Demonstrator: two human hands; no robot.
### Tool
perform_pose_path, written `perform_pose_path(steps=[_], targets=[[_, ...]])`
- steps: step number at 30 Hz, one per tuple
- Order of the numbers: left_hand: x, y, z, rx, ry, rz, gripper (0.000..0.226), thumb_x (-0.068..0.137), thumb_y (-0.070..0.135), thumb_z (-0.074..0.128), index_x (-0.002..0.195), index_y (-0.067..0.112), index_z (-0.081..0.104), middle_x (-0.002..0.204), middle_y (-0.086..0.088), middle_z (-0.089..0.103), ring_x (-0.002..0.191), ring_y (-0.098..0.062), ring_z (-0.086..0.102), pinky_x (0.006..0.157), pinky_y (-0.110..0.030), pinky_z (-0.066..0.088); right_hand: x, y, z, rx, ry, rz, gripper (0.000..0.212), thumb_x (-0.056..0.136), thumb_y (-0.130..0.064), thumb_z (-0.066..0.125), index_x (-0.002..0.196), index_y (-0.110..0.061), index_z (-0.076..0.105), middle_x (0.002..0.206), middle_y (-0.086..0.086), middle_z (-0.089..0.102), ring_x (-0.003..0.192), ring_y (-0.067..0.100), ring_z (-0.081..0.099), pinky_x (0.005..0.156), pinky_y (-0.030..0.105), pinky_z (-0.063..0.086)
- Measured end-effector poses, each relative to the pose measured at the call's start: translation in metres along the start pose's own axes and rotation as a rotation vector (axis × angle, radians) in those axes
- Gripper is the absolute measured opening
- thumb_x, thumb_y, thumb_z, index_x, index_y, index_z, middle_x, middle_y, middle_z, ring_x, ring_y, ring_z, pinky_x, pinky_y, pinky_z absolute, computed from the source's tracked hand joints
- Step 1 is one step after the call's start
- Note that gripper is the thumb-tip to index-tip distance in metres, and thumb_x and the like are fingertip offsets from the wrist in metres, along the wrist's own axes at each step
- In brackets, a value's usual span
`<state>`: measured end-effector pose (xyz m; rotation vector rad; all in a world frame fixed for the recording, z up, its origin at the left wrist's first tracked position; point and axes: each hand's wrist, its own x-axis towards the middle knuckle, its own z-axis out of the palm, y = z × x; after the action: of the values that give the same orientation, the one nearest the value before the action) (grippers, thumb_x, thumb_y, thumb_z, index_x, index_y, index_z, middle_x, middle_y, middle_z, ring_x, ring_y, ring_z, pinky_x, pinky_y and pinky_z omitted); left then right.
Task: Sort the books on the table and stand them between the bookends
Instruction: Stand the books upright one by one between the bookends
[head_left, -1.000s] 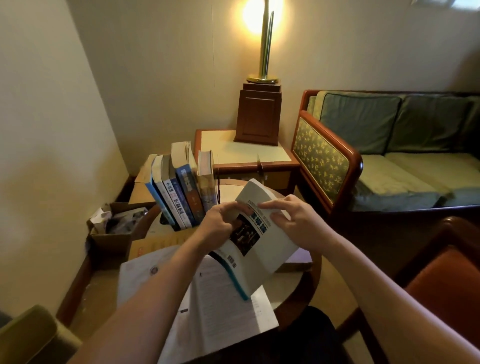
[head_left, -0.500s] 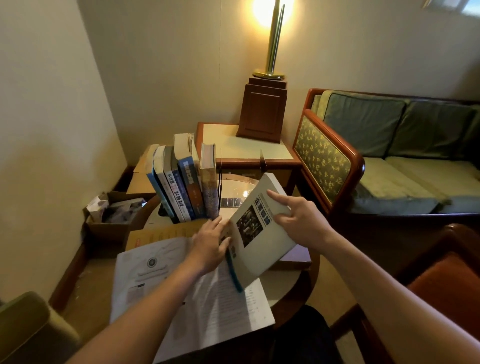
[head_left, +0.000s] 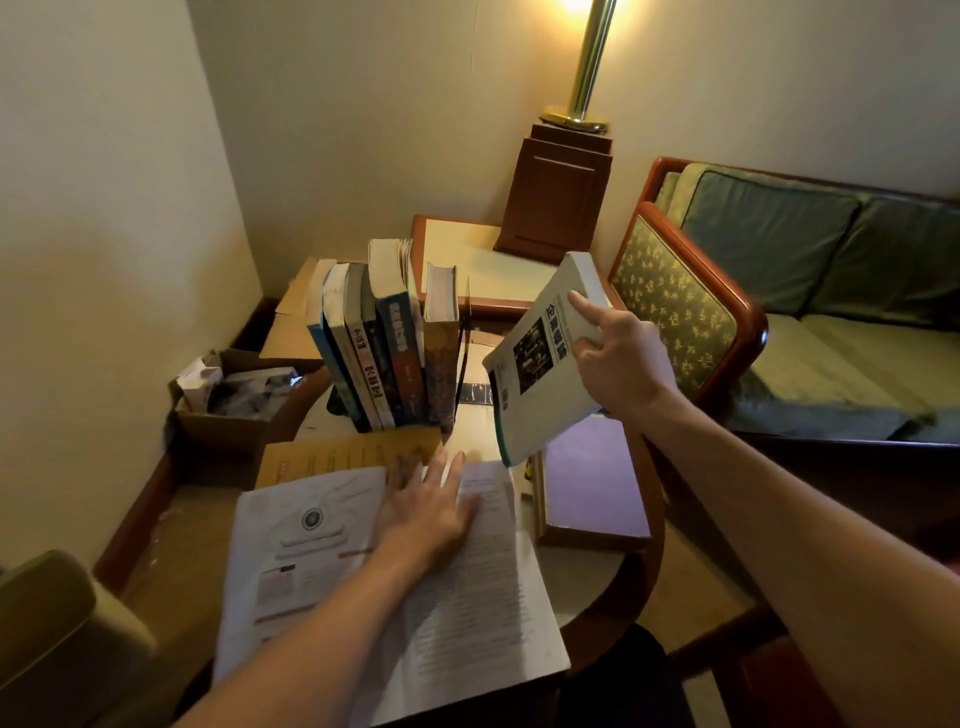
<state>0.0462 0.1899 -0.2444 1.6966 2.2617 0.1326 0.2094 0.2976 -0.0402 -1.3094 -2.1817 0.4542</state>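
Note:
My right hand (head_left: 618, 358) grips a white paperback (head_left: 540, 364) with a dark photo on its cover, held tilted in the air to the right of the book row. Several books (head_left: 384, 343) stand upright on the round table (head_left: 623, 587), leaning slightly left, with a thin dark bookend (head_left: 464, 338) at their right end. My left hand (head_left: 428, 506) lies flat, fingers spread, on white printed papers (head_left: 467, 597) at the table's front. A purple book (head_left: 592, 483) lies flat below the held paperback. A tan envelope (head_left: 332, 457) lies under the papers.
A cardboard box (head_left: 234, 410) of crumpled paper sits on the floor at left. Behind the round table stands a side table (head_left: 467, 254) with a lamp base (head_left: 558, 197). A green sofa (head_left: 810, 291) fills the right. A chair arm (head_left: 57, 639) is at lower left.
My left hand has let go of the white paperback and dropped flat onto the papers. My right hand alone has lifted the paperback up and to the right.

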Motion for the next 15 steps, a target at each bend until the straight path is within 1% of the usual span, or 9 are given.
perform_pose_path(steps=[2,5,7,9,11,12,14,15], targets=[[0.002,-0.001,0.001,-0.001,0.002,0.006,0.070,0.098,0.067,0.011,0.159,0.033,0.002,0.168,0.005,-0.001,0.154,-0.028,0.003,0.118,-0.052,0.021,0.015,-0.004,0.009,-0.024,0.016,-0.008,0.056,0.101,-0.009,0.049,0.153,-0.023,0.035,0.138,0.020,0.057,0.112,0.035,0.063,0.084,0.043,0.059],[0.000,0.001,-0.001,-0.039,0.028,0.007,0.065,0.100,0.063,0.021,0.157,0.034,0.007,0.168,0.003,0.001,0.154,-0.029,0.003,0.119,-0.054,0.015,0.039,-0.012,0.025,-0.075,0.005,-0.033,0.056,0.100,-0.007,0.047,0.153,-0.022,0.038,0.135,0.021,0.059,0.111,0.036,0.063,0.088,0.046,0.058],[-0.002,0.000,-0.002,-0.029,0.054,0.045,0.064,0.101,0.058,0.025,0.156,0.029,0.012,0.167,-0.002,0.007,0.153,-0.031,0.007,0.120,-0.055,0.013,0.054,-0.017,0.035,-0.090,-0.024,-0.054,0.055,0.099,-0.006,0.048,0.152,-0.020,0.040,0.137,0.021,0.058,0.115,0.035,0.062,0.091,0.044,0.057],[-0.003,-0.003,-0.002,0.057,0.086,0.094,0.067,0.101,0.058,0.019,0.157,0.022,0.010,0.166,-0.006,0.011,0.152,-0.034,0.008,0.122,-0.056,0.009,0.067,-0.022,0.046,-0.081,-0.059,-0.046,0.054,0.099,-0.004,0.047,0.151,-0.019,0.041,0.140,0.020,0.056,0.119,0.034,0.060,0.095,0.045,0.055],[-0.004,-0.006,-0.001,0.095,0.105,0.113,0.069,0.101,0.059,0.011,0.158,0.020,0.007,0.166,-0.008,0.012,0.152,-0.036,0.007,0.123,-0.056,0.007,0.076,-0.027,0.057,-0.061,-0.123,-0.014,0.055,0.098,-0.003,0.045,0.151,-0.021,0.041,0.143,0.019,0.053,0.121,0.034,0.058,0.098,0.044,0.054],[-0.004,-0.006,0.000,0.099,0.109,0.116,0.069,0.101,0.059,0.009,0.159,0.020,0.007,0.166,-0.008,0.012,0.152,-0.036,0.007,0.122,-0.056,0.007,0.078,-0.029,0.064,-0.041,-0.172,0.006,0.057,0.098,-0.004,0.043,0.152,-0.022,0.039,0.146,0.018,0.051,0.123,0.033,0.057,0.100,0.040,0.052],[-0.005,-0.005,0.001,0.116,0.133,0.122,0.070,0.101,0.059,0.008,0.158,0.019,0.011,0.165,-0.011,0.015,0.152,-0.038,0.009,0.122,-0.057,0.009,0.081,-0.034,0.076,0.004,-0.272,0.036,0.062,0.100,-0.006,0.041,0.157,-0.022,0.026,0.152,0.016,0.044,0.131,0.031,0.050,0.104,0.031,0.043],[-0.006,-0.005,0.003,0.123,0.158,0.123,0.069,0.101,0.058,0.010,0.158,0.018,0.015,0.164,-0.012,0.019,0.151,-0.039,0.013,0.122,-0.057,0.011,0.081,-0.037,0.080,0.015,-0.307,0.039,0.062,0.102,-0.010,0.041,0.159,-0.020,0.019,0.154,0.016,0.041,0.134,0.031,0.047,0.105,0.032,0.040]])
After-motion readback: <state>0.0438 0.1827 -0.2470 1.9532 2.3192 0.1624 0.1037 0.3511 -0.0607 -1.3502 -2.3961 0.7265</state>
